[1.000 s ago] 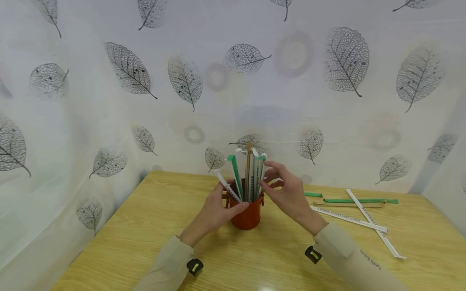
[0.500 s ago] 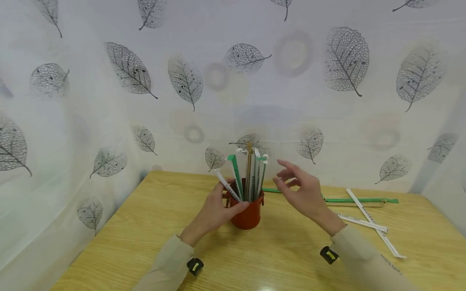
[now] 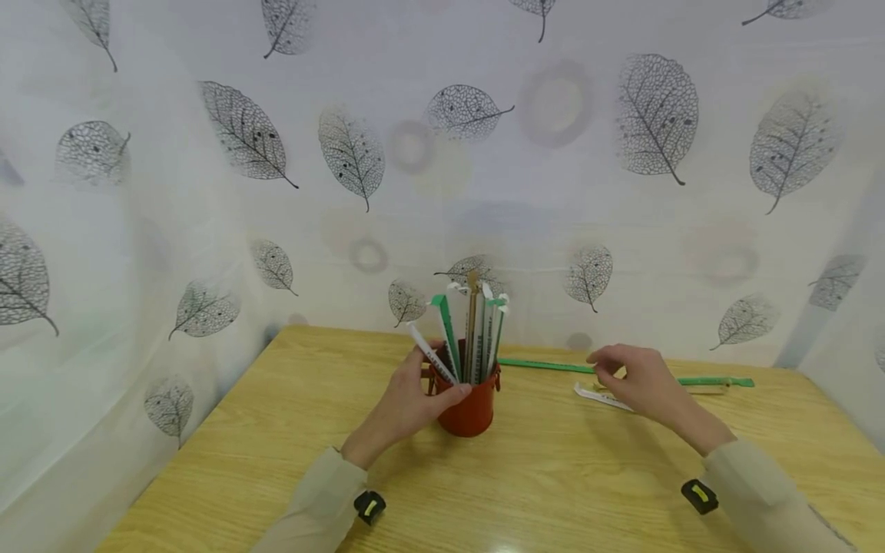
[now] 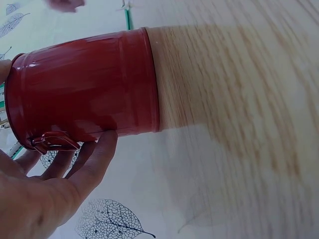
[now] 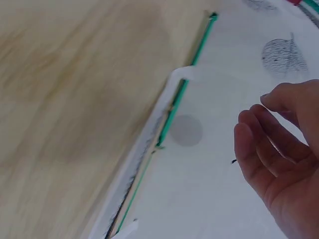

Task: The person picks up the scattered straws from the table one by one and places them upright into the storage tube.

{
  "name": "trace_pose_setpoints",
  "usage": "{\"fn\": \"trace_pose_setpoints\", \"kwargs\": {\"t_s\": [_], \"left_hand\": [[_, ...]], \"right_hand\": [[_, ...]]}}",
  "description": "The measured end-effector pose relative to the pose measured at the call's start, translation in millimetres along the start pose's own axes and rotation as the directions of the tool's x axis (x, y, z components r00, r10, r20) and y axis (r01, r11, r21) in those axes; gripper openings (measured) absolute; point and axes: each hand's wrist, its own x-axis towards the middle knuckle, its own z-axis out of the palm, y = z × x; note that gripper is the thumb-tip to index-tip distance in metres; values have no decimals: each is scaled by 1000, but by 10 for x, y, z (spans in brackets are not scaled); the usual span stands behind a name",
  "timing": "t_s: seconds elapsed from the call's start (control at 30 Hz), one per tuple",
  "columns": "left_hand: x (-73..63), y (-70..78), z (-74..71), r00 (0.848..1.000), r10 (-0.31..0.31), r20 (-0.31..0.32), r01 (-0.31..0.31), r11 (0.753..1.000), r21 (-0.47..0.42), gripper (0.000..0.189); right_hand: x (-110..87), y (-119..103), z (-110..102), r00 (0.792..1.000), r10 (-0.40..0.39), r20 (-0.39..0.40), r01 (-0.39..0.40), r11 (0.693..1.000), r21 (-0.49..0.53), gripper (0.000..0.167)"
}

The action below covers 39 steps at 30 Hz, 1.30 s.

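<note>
A small red metal bucket stands upright on the table, holding several paper-wrapped straws in white, green and brown. My left hand grips the bucket from the left, thumb over the front of the rim, fingers against its side by the little handle. To the right, my right hand hovers above loose wrapped straws with thumb and fingertips apart and nothing between them. A green straw and a white straw show beside it; the hand and sleeve hide parts of the others.
A wood-grain table bears everything. Behind and to the left hangs a pale leaf-printed sheet. Further right, another green straw lies alongside a brown one.
My right hand has left the straws in the bucket and moved right, over the loose ones on the table. The left hand keeps its hold on the bucket.
</note>
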Motion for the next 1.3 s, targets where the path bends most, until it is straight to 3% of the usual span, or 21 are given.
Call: {"fn": "trace_pose_setpoints", "kwargs": {"t_s": [0.13,0.33,0.5,0.6,0.87,1.07,1.2,1.3], "left_hand": [[4,-9,3,1000,4,4,-4,1000,-1,72],[8,-16,10,1000,6,-2,-6,1000,-2,73],[13,-26,20,1000,8,-2,-8,1000,-3,73],[10,-18,21,1000,14,-2,-14,1000,-3,73],[15,-24,20,999,32,-7,-32,999,-19,72],[9,-29,17,999,33,-7,-33,999,-15,72],[4,-17,10,1000,26,-6,-26,1000,-11,73],[9,-27,11,1000,22,-7,-23,1000,-12,73]], "right_hand": [[-79,109,14,991,35,132,-27,997,-66,15],[-117,148,66,944,101,315,-64,990,-126,19],[-146,138,98,899,163,406,-116,984,-138,24],[-150,141,119,890,166,426,-106,981,-160,27],[-170,139,158,899,118,421,-38,980,-195,34],[-164,101,150,914,99,394,-20,980,-200,55],[-150,53,107,934,48,353,32,976,-217,67],[-141,11,67,951,-15,310,94,966,-243,67]]}}
